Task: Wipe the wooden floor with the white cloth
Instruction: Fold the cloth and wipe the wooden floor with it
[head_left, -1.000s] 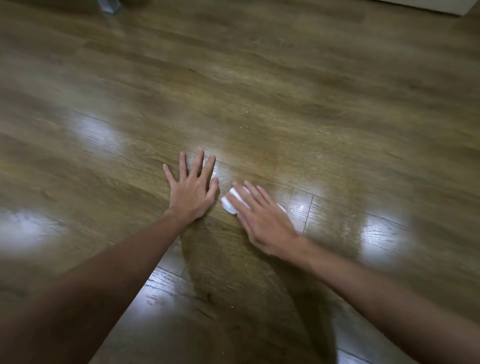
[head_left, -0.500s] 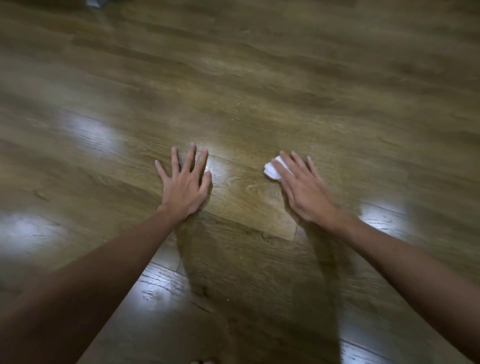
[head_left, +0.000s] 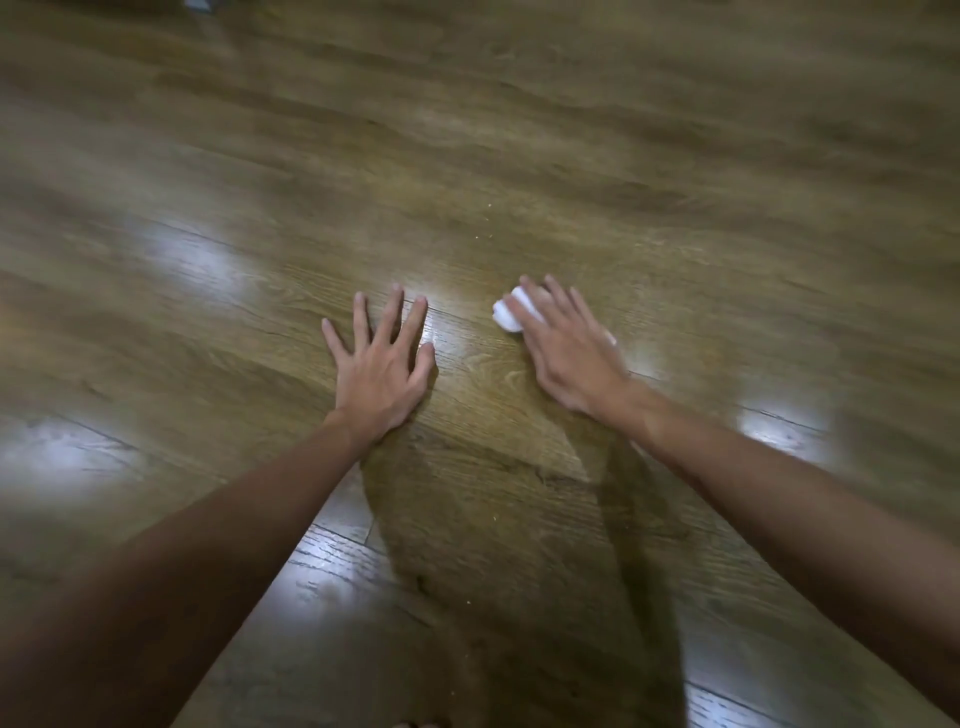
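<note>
The white cloth (head_left: 511, 314) is the last thing met on a pass from left to right. First comes the left hand (head_left: 382, 371), released and empty, fingers spread and palm flat on the wooden floor (head_left: 571, 156), which suggests it is bracing the body. A bare strip of glossy planks lies between the hands. Then the right hand (head_left: 569, 353) lies over the cloth, fingers extended and pressing it down against the floor; only a small bunched white end shows past the fingertips. The hand is blurred, so the exact grip is unclear. The cloth looks soft, light and easily crumpled, so it probably slides readily on the shiny boards. A flat palm over its middle, with fingertips pinning the leading edge, should keep it from slipping out.
</note>
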